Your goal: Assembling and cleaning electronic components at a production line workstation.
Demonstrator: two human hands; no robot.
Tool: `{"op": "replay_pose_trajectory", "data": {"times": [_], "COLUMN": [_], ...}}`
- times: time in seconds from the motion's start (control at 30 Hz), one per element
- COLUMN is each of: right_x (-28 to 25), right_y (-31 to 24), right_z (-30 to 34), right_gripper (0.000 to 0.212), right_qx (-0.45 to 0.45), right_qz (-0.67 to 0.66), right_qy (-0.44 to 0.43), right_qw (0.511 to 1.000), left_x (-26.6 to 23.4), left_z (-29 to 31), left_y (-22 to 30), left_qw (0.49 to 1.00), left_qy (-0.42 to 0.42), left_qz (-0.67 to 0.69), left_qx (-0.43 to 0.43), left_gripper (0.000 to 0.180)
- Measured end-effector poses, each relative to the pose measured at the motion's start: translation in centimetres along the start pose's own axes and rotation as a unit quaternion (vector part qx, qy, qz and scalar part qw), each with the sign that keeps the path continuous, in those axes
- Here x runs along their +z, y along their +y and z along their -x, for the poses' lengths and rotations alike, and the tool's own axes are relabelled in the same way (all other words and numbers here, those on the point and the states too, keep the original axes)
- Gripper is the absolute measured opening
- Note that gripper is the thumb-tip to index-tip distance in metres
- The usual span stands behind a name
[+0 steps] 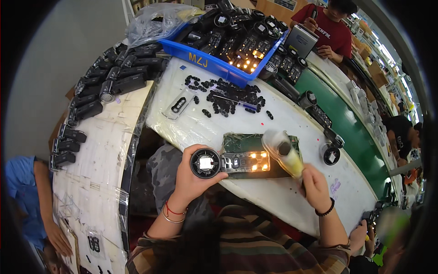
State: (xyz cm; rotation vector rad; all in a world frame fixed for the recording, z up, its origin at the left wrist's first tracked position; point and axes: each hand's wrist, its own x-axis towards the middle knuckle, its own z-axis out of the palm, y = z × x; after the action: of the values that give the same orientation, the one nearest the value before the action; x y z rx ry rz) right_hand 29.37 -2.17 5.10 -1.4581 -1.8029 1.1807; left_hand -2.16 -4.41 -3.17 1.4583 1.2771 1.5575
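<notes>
My left hand (188,182) is wrapped round the round black head of a flashlight-like lamp (205,163). Its clear, flat body points right, with several warm LEDs (259,160) glowing at the end. The lamp lies over a dark green rectangular mat (235,140) on the white bench. Just right of the LEDs, my right hand (315,186) grips the lower end of a clear and yellowish piece (289,157). This piece has a dark round spot and is smeared by motion, so I cannot tell its kind. It tilts up and left over the mat's right part.
Beyond the mat lie many small black parts (228,96) and a clear tray (180,104). A blue bin (200,64) full of lamps stands behind them. More lamps line a green conveyor (351,121) and the left bench (105,132). Other people work at left, far right and lower right.
</notes>
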Motion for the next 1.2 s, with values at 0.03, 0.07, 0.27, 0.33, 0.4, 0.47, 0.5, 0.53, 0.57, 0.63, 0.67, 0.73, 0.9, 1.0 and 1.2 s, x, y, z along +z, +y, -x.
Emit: {"op": "replay_pose_trajectory", "data": {"times": [0.03,0.07,0.27,0.33,0.4,0.47,0.5,0.53,0.57,0.63,0.67,0.73,0.9,1.0,1.2], "right_x": [-0.3,-0.7,-2.2,-0.4,1.4,3.0,3.3,4.1,4.1,4.1,4.5,4.7,5.1,5.0,5.0], "right_y": [0.2,0.3,2.1,-1.4,-3.0,-2.5,-2.5,-1.5,-1.3,-1.6,-1.3,-1.1,-0.4,-0.2,-0.2], "right_z": [-0.9,-2.0,-8.0,-7.4,-6.7,-6.5,-6.3,-6.9,-7.0,-7.0,-7.3,-7.4,-7.9,-8.1,-8.1], "right_gripper": [0.023,0.022,0.019,0.03,0.045,0.052,0.053,0.054,0.054,0.051,0.049,0.049,0.055,0.052,0.053], "right_qx": [-0.061,-0.121,-0.277,-0.324,-0.186,-0.162,-0.07,-0.106,-0.108,-0.041,-0.046,-0.035,-0.061,-0.049,-0.029], "right_qz": [0.061,0.121,0.448,0.221,-0.101,-0.149,-0.216,-0.231,-0.231,-0.344,-0.364,-0.325,-0.313,-0.285,-0.298], "right_qy": [0.055,0.111,0.243,0.134,-0.158,-0.254,-0.294,-0.287,-0.286,-0.304,-0.298,-0.263,-0.228,-0.219,-0.219], "right_qw": [0.995,0.979,0.815,0.91,0.965,0.942,0.928,0.924,0.924,0.887,0.881,0.908,0.92,0.932,0.929], "left_x": [0.0,0.0,-0.2,-0.2,0.1,1.0,1.2,1.6,2.0,2.7,3.0,3.2,3.8,3.8,3.8], "left_z": [-0.1,-0.2,-4.5,-6.5,-8.3,-10.2,-10.6,-10.7,-10.7,-10.2,-10.1,-10.1,-10.1,-10.3,-10.3], "left_y": [0.1,0.4,3.9,5.6,6.7,7.6,7.3,7.2,6.9,5.2,4.3,3.3,2.4,2.5,2.9], "left_qw": [1.0,1.0,0.973,0.961,0.948,0.922,0.914,0.926,0.937,0.952,0.956,0.96,0.962,0.963,0.964], "left_qy": [-0.007,-0.008,-0.153,-0.204,-0.259,-0.306,-0.328,-0.321,-0.313,-0.276,-0.253,-0.239,-0.219,-0.226,-0.228], "left_qz": [0.01,0.007,0.037,0.027,0.001,-0.05,-0.045,-0.02,0.006,0.096,0.116,0.119,0.161,0.147,0.134], "left_qx": [0.016,0.022,0.166,0.183,0.186,0.232,0.234,0.196,0.156,0.089,0.094,0.087,0.018,0.018,0.009], "left_gripper": [0.073,0.073,0.072,0.07,0.071,0.074,0.077,0.08,0.082,0.089,0.091,0.09,0.092,0.091,0.09]}}
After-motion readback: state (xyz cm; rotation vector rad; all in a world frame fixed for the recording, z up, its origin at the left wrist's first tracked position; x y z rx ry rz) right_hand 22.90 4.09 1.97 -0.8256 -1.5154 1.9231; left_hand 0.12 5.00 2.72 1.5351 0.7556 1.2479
